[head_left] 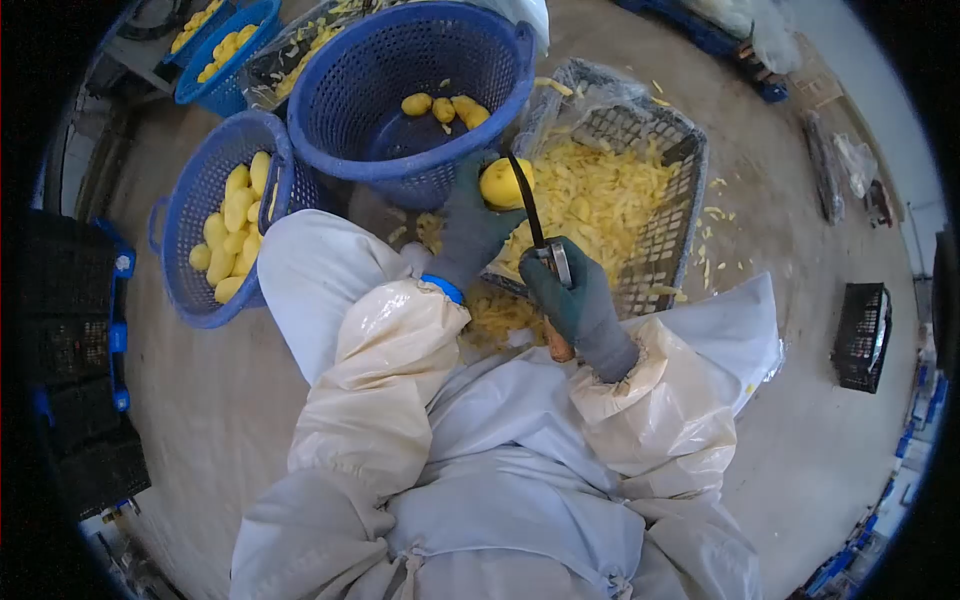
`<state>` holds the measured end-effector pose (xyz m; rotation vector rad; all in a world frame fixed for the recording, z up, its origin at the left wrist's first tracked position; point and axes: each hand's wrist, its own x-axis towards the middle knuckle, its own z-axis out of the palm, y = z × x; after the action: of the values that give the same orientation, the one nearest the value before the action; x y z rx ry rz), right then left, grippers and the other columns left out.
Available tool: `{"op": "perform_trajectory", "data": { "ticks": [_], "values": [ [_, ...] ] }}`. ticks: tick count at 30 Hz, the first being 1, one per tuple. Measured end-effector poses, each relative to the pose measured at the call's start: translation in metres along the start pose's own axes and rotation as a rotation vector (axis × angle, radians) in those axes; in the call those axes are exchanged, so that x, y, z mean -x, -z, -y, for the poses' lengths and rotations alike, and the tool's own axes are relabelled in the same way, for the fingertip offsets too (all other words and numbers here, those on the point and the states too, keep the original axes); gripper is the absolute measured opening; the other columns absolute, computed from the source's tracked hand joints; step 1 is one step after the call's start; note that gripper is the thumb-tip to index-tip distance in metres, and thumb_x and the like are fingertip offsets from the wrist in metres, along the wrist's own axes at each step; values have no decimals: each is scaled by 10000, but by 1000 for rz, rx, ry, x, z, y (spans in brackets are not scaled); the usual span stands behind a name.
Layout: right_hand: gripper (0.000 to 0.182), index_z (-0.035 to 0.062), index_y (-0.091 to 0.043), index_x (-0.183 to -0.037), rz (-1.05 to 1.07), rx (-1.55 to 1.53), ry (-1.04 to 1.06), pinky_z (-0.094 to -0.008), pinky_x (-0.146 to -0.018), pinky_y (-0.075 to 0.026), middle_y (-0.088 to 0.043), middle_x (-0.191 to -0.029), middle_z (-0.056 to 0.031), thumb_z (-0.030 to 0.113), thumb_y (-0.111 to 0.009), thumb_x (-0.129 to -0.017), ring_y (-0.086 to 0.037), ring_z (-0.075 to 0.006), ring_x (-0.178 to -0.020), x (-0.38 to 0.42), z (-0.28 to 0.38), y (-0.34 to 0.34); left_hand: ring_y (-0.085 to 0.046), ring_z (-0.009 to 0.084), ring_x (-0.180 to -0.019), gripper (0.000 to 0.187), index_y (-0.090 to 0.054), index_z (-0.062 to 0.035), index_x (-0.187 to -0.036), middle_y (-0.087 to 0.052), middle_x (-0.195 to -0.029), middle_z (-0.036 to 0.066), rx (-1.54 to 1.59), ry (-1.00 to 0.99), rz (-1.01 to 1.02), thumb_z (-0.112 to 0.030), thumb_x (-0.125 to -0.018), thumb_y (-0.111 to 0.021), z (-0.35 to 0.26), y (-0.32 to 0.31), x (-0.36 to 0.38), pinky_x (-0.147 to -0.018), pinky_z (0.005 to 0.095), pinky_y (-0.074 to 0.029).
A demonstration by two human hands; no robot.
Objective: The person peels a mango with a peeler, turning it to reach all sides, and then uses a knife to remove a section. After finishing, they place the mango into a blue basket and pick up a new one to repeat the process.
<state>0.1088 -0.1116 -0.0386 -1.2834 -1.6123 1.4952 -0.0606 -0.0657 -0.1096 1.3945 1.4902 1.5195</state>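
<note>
My gloved left hand (470, 230) is closed around a yellow potato (507, 184), just in front of the large blue basket. The gloved right hand (578, 300) grips a knife (528, 203) with a dark, curved blade and a wooden handle. Its blade points up and lies against or very near the potato's right side; contact is hard to tell. Beneath and beyond both hands, a dark mesh crate (690, 200) holds a heap of potato peelings (610, 195). Several potatoes (443, 109) lie inside the large blue basket (345, 168).
Left of my knee stands a smaller blue basket (207, 318) of peeled potatoes (235, 215). More blue tubs (225, 92) with potatoes are at the back left. Peelings are scattered on the floor right of the crate. A black crate (861, 337) stands far right; dark crates (80, 350) line the left.
</note>
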Motion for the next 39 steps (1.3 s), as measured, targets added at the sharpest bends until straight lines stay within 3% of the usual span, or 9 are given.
{"op": "perform_trajectory", "data": {
  "ticks": [8,14,20,23,26,35,39],
  "values": [
    [301,41,-572,-887,-13,156,-20,-357,-612,-461,-594,-681,-121,339,-610,-862,-571,-196,-621,-2,-4,-1,-555,232,-1076,686,-430,-37,-1237,-537,-1174,112,-91,-6,5,-89,-668,-809,8,-3,5,-934,356,-466],
    [287,30,-571,-864,14,182,-177,-350,-600,-453,-587,-662,-109,314,-612,-860,-552,-179,-606,2,19,3,-551,256,-1095,677,-444,-25,-1239,-540,-1164,128,-161,0,8,-87,-668,-803,9,-3,6,-928,365,-465],
    [278,17,-577,-858,120,246,-153,-326,-556,-435,-575,-652,-77,292,-617,-865,-534,-141,-595,-7,32,21,-532,302,-1121,706,-442,-25,-1265,-526,-1182,168,-259,-83,-25,-74,-659,-802,11,-7,8,-960,390,-439],
    [206,23,-564,-821,108,223,-156,-257,-545,-410,-540,-642,-1,214,-610,-883,-496,-75,-613,-16,29,16,-492,388,-1121,654,-441,-13,-1234,-497,-1197,195,-269,-175,1,-11,-650,-736,8,-7,12,-964,415,-408],
    [196,30,-559,-823,21,-29,-231,-260,-538,-418,-550,-646,-6,209,-610,-887,-510,-83,-599,-27,10,5,-495,350,-1164,709,-432,-20,-1283,-496,-1237,188,-297,-115,67,-55,-667,-781,0,-9,17,-1012,402,-391],
    [216,30,-567,-781,57,144,-144,-267,-517,-406,-538,-612,-16,223,-611,-867,-495,-91,-540,-37,14,4,-454,343,-1216,733,-406,-31,-1319,-441,-1304,189,-238,-123,108,-21,-670,-748,10,-1,15,-1036,416,-366],
    [259,13,-583,-779,131,154,-275,-291,-534,-420,-560,-621,-49,259,-617,-854,-524,-118,-562,-31,43,13,-451,336,-1219,732,-395,-33,-1327,-442,-1300,185,-301,-134,93,10,-673,-720,7,-2,18,-1048,410,-359]
  ]
}}
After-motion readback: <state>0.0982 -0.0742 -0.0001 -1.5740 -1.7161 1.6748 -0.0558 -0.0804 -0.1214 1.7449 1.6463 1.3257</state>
